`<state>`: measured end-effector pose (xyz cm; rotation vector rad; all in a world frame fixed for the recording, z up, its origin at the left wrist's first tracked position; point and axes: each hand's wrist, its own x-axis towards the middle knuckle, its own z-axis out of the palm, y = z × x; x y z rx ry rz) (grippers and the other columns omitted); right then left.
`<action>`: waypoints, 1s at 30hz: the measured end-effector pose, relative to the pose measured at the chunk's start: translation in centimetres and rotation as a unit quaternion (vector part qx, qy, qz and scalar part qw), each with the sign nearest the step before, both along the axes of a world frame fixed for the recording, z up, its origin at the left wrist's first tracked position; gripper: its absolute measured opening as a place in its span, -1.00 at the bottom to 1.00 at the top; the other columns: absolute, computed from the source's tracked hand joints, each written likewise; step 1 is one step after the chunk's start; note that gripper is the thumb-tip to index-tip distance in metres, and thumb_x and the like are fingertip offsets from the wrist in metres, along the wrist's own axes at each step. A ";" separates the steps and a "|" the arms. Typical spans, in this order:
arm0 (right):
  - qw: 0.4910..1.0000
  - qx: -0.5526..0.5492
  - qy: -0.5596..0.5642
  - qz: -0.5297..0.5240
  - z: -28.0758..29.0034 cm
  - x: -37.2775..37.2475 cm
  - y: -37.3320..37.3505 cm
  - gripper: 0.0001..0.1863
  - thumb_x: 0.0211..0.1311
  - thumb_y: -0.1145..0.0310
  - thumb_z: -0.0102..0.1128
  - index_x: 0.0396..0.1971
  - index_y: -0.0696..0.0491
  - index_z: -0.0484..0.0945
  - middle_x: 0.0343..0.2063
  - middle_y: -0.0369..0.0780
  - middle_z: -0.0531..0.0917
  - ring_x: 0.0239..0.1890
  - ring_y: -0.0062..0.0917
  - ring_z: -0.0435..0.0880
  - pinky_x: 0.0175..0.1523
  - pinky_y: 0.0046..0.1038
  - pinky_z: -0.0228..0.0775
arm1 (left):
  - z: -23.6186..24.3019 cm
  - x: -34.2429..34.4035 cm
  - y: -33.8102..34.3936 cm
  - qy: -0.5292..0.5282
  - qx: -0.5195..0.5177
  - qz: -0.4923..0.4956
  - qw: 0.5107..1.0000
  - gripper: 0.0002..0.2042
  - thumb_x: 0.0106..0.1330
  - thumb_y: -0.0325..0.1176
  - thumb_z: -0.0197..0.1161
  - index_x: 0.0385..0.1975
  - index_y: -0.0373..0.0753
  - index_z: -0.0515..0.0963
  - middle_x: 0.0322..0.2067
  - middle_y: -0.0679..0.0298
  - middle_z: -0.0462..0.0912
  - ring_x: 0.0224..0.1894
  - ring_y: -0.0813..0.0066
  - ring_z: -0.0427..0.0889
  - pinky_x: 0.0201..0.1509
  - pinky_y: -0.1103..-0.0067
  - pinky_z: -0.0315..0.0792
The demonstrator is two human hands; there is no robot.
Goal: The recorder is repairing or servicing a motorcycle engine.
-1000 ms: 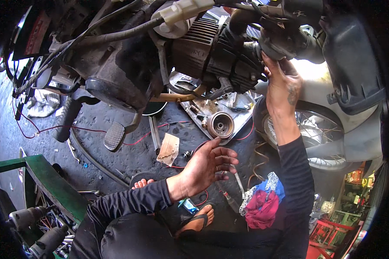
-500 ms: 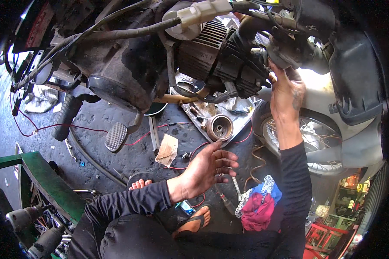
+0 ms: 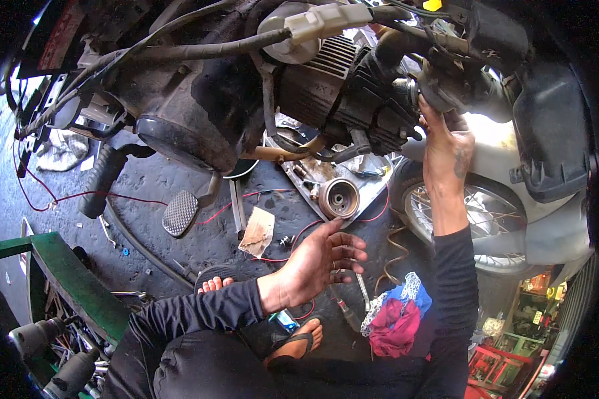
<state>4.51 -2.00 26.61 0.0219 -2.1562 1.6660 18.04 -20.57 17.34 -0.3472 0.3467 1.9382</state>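
Note:
My right hand [image 3: 448, 149] is raised to the cylinder head [image 3: 379, 113] of a motorcycle engine. Its thumb points up and its fingers curl behind a dark curved part [image 3: 438, 93]; what lies between them is hidden. Palm turned inward, my left hand [image 3: 315, 259] hovers over the floor with its fingers apart and nothing in it. Just beyond its fingertips, a round metal rotor [image 3: 339, 198] sits on the near corner of a pale metal tray [image 3: 373, 174].
A piece of cardboard [image 3: 257, 233], a screwdriver [image 3: 348, 312], a wrench [image 3: 363, 290] and a magenta cloth [image 3: 394, 329] lie around my feet. At left stands a green metal frame [image 3: 80, 286] with tools. The motorcycle's spoked wheel [image 3: 489, 213] is at right; a foot pedal [image 3: 180, 213] juts out below the engine.
The view has shifted slightly, so the engine appears a little further right and lower. My right hand stays at the cylinder head; my left hand keeps its place and pose.

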 end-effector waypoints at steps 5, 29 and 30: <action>1.000 -0.020 0.005 0.009 -0.1 0.0 -0.4 -0.67 0.04 0.47 0.36 -0.14 0.11 0.56 -0.28 -0.35 0.63 -0.30 -0.73 0.53 -0.21 -0.66 0.28 | 0.1 0.1 0.2 0.003 0.003 -0.002 1.000 -0.48 0.38 0.11 -0.21 -0.13 -0.26 0.46 -0.18 0.27 0.56 -0.16 0.41 0.55 -0.11 0.52 0.39; 0.997 -0.052 0.012 0.058 0.4 0.6 -1.3 -0.62 0.00 0.49 0.40 -0.13 0.20 0.54 -0.23 -0.22 0.64 -0.17 -0.60 0.59 0.06 -0.55 0.38 | 0.2 0.1 0.4 0.005 -0.005 0.001 1.000 -0.50 0.36 0.13 -0.22 -0.17 -0.21 0.45 -0.27 0.30 0.55 -0.23 0.46 0.53 -0.13 0.52 0.33; 0.998 -0.036 0.014 0.046 0.4 0.6 -1.2 -0.62 0.01 0.48 0.40 -0.14 0.20 0.54 -0.23 -0.21 0.64 -0.17 -0.60 0.60 0.05 -0.56 0.38 | 0.2 0.0 0.3 0.004 -0.008 0.002 1.000 -0.50 0.36 0.13 -0.22 -0.17 -0.21 0.45 -0.27 0.30 0.55 -0.23 0.46 0.53 -0.13 0.52 0.33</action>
